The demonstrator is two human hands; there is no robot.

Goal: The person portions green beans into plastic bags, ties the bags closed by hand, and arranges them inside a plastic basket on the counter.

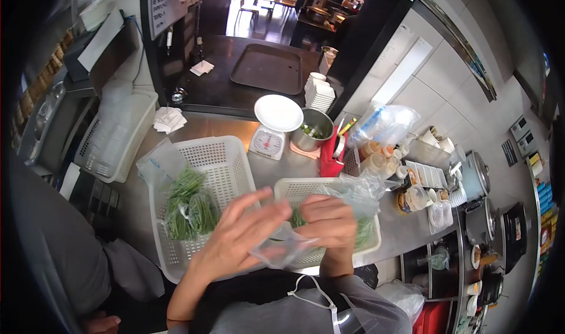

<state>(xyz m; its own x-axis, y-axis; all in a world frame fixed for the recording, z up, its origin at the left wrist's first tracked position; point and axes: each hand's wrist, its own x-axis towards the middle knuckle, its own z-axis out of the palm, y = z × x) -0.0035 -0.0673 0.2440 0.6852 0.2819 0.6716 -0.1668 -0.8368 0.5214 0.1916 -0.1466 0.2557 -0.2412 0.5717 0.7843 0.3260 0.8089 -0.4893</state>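
Note:
A clear plastic bag (279,246) is between my two hands, low in front of my chest. My right hand (328,219) is closed on the bag's edge. My left hand (244,231), slightly blurred, has its fingers spread and lies against the bag's other side. Behind the left hand, a large white basket (226,149) holds bagged green vegetables (191,207). A smaller white basket (294,187) with greens (365,231) and loose plastic bags (359,190) sits partly hidden behind my right hand.
Beyond the baskets stand a scale (268,143) with a white plate, a metal pot (312,131) and a red holder (333,157). Containers (385,160) crowd the right. Another person's sleeve (59,228) is close at left. A brown tray (268,69) lies farther back.

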